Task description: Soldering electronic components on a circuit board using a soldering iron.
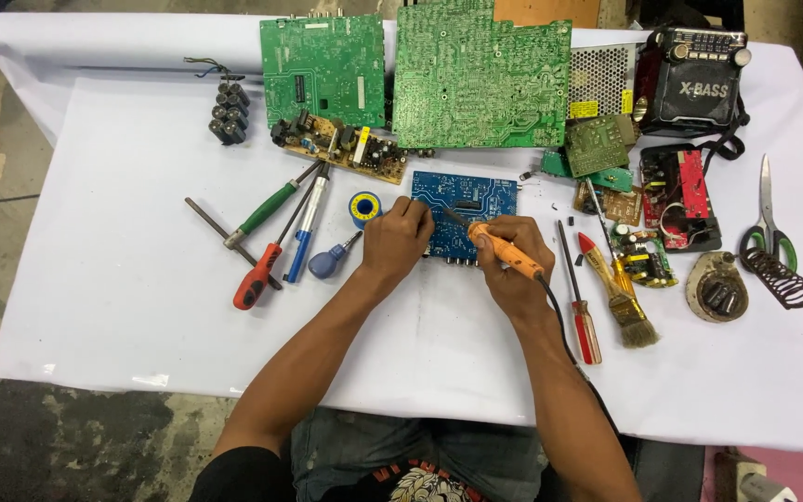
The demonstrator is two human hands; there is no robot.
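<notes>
An orange soldering iron (506,251) is gripped in the right hand (513,265), tip on the blue circuit board (465,200) mid-surface. Left hand (397,237) is closed, pinching something unclear at the board's edge. Soldering judged underway; steady tip placement needed next.

Soldering iron (506,252): orange handle, black cord. Small circuit board (465,196): blue. Two large circuit boards (476,74): green. Table cover (141,186): white. Solder spool (363,206): blue, yellow centre. Screwdrivers (257,276): red, green, blue handles. Scissors (768,232): green-black handles. Radio (694,79): black.
</notes>
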